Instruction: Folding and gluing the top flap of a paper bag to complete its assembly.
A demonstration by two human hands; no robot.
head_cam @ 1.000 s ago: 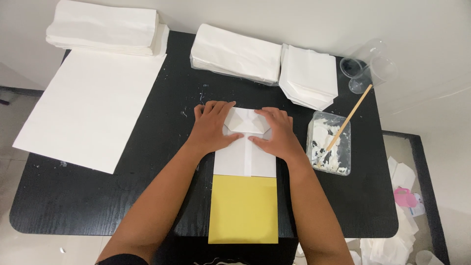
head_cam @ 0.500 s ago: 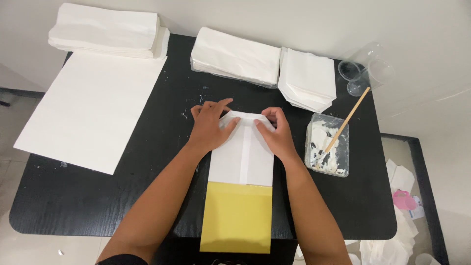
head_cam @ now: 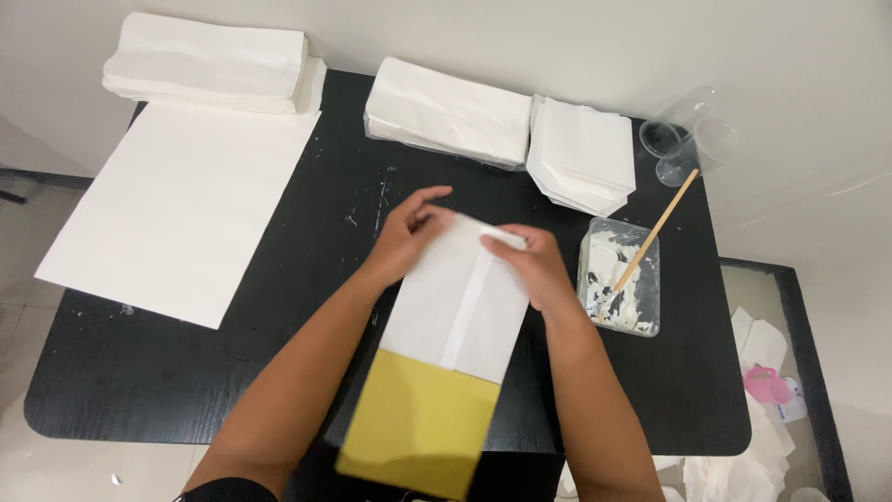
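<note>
Already the white folded paper bag with a glued centre seam (head_cam: 460, 297) looks largely formed: it lies flat on the black oval bench (head_cam: 167, 372) over a yellow card template (head_cam: 418, 423) that sticks out of its near end, and the seam runs closed down its length. What seems left, judging by how it lies, is the far end, where the left hand (head_cam: 404, 237) and the right hand (head_cam: 530, 265) both work the top edge. The left grip is pinched on the far left corner of the bag, thumb raised; the right grip presses and curls over the far right corner, fingers together on the paper. To the right stands a clear plastic tub of white paste (head_cam: 621, 279) with a wooden stick (head_cam: 655, 232) leaning in it, and beyond it two clear plastic cups (head_cam: 688, 139). Further back lie stacks of finished white bags (head_cam: 446, 112) and a second, smaller stack (head_cam: 585, 153); at the left rest a large white paper sheet (head_cam: 177, 209) and a pile of folded white sheets (head_cam: 214, 60). Compared with half a second ago, the bag and template are turned askew, the near end swung left, and the folded flap seen a second ago at the far end is no longer laid flat under both palms; the hands have lifted onto the edge.
</note>
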